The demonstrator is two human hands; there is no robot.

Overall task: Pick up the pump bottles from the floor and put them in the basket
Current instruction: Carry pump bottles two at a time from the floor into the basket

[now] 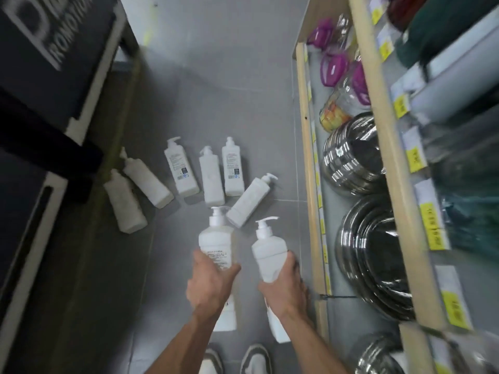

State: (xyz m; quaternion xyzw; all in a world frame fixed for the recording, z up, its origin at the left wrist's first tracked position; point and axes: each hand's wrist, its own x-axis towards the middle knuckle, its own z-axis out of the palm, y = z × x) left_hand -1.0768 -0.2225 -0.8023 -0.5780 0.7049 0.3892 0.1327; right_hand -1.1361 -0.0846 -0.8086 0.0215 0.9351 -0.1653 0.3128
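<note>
I see one pump bottle gripped on each side, six more lying flat.
Ahead and to the left of my left hand, six floor bottles lie on the grey tiles. That hand's fingers curl round the left bottle, pump pointing away. My right hand wraps the right bottle likewise, with the shelf of steel bowls just to its right.

LIGHTING AND IMAGE QUALITY

Diffuse, moderately bright light. Soft shadows lie beside the pump bottles on the grey floor. Bright glare streaks the steel bowls. Blur and wide-angle bending smear the shelf and sign at the edges.
</note>
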